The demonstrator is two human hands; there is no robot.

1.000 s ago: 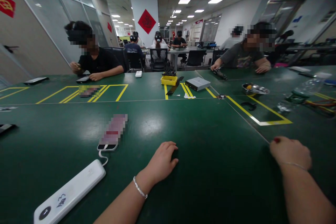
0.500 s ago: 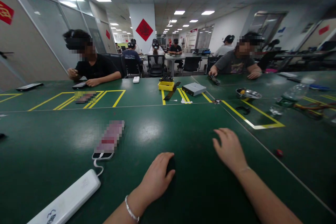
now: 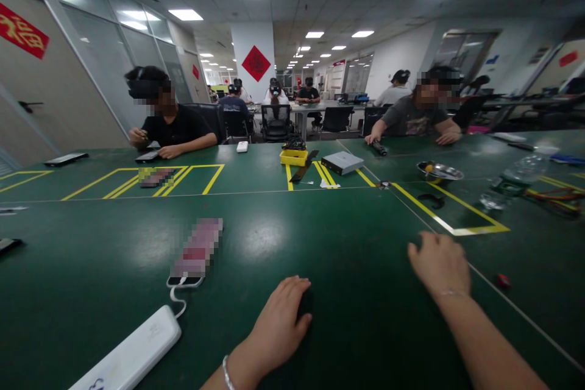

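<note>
My left hand rests low over the green table, its fingers stretched out and thumb apart, holding nothing. Off to the right, my right hand is palm down with thumb and fingers apart, and nothing shows in it. A small red object lies just beyond it to the right, not touched. Left of my left hand lies a phone, its screen blurred out. A short white cable runs from the phone to a long white block, which looks like a power bank.
Farther back stand a yellow bin, a grey box, a metal bowl and a plastic bottle. Yellow tape marks the tabletop. Two people sit across the table, one with a hand on a dark object.
My right hand has moved to the right, nearer the small red object. My left hand has hardly moved. The view has tilted up slightly.
</note>
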